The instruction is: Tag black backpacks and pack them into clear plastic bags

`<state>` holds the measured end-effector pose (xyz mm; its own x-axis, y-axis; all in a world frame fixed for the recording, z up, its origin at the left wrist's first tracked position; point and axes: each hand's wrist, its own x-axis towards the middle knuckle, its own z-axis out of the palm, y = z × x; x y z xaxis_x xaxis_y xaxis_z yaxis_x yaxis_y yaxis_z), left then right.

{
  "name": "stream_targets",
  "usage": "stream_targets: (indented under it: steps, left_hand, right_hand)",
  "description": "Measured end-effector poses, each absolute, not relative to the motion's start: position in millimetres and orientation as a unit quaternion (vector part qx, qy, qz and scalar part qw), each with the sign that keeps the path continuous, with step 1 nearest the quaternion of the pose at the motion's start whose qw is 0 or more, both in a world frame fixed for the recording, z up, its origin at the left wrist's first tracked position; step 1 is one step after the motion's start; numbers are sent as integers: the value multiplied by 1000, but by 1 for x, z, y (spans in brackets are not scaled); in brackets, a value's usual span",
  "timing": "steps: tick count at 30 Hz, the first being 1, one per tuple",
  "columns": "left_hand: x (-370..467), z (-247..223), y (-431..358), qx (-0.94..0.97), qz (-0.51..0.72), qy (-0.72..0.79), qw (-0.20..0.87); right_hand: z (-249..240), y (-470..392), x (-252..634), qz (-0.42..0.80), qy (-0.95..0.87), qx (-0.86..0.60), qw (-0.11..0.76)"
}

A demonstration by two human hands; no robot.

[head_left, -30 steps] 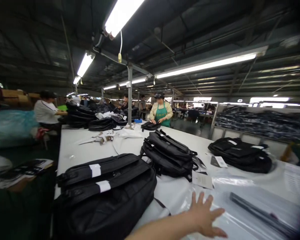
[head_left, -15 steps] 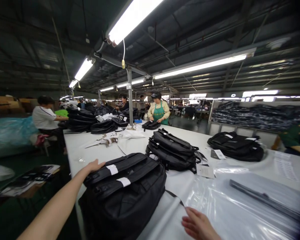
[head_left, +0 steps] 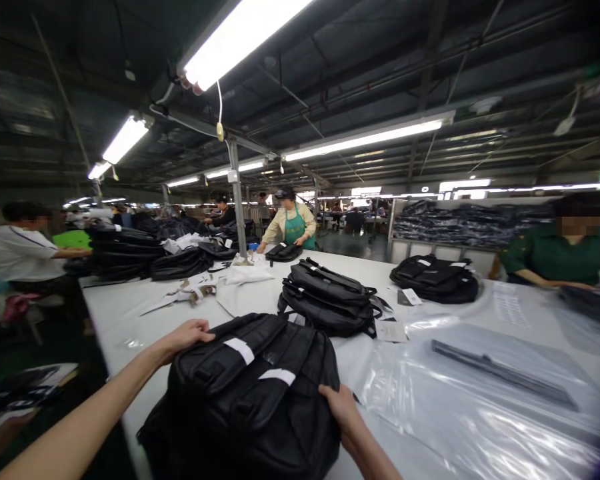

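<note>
A black backpack (head_left: 250, 400) lies on the near edge of the white table, its two shoulder straps facing up with a white paper band around each. My left hand (head_left: 190, 335) grips the backpack's far left edge, fingers closed on the fabric. On the opposite side, my right hand (head_left: 339, 407) pinches the backpack's right side, thumb on top; the other fingers are partly hidden. Just beyond it, more black backpacks (head_left: 325, 300) are stacked, with paper tags (head_left: 391, 331) beside them.
Clear plastic bags (head_left: 445, 407) cover the table's right side, with a dark flat strip (head_left: 500, 373) on them. Another black backpack (head_left: 435, 279) lies farther back. A metal post (head_left: 239, 200) rises from the table (head_left: 115, 320). Co-workers sit or stand left, right and across.
My right hand has let go of the thin black strap and moved left onto the backpack's side. The backpack has turned slightly, and my view has swung right.
</note>
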<state>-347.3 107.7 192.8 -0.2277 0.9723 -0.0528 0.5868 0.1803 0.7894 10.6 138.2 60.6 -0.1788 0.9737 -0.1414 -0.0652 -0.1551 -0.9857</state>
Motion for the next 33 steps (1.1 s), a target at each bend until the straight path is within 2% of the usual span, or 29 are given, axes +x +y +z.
stream_targets:
  steps: [6, 9, 13, 16, 19, 23, 25, 28, 31, 33]
  left_hand:
    - [-280, 221, 51, 595, 380, 634, 317]
    - [-237, 205, 11, 637, 391, 590, 305]
    - [-179, 156, -22, 679, 398, 543, 291]
    - [-131, 107, -38, 692, 383, 519, 322]
    - [-89, 50, -54, 706, 357, 512, 335]
    - [-67, 3, -71, 746, 338, 499, 282]
    - [-66, 11, -72, 777, 370, 474, 187]
    - [-52, 61, -58, 824, 394, 400, 83]
    - [-7, 121, -15, 876, 336, 310, 151]
    - [36, 147, 30, 865, 301, 334, 223]
  right_hand:
    - [105, 71, 102, 556, -469, -495, 475]
    - [119, 12, 155, 476, -488, -531, 503]
    - [121, -65, 217, 365, -492, -601, 513]
    - [100, -111, 259, 317, -473, -658, 493]
    - [54, -145, 297, 267, -458, -713, 459]
    - [-11, -165, 324, 223, -427, -763, 431]
    - [-29, -167, 327, 219, -430, -763, 430]
    - [-31, -164, 330, 234, -463, -757, 397]
    - [-8, -151, 347, 261, -496, -763, 323]
    - [14, -131, 365, 229, -480, -796, 288]
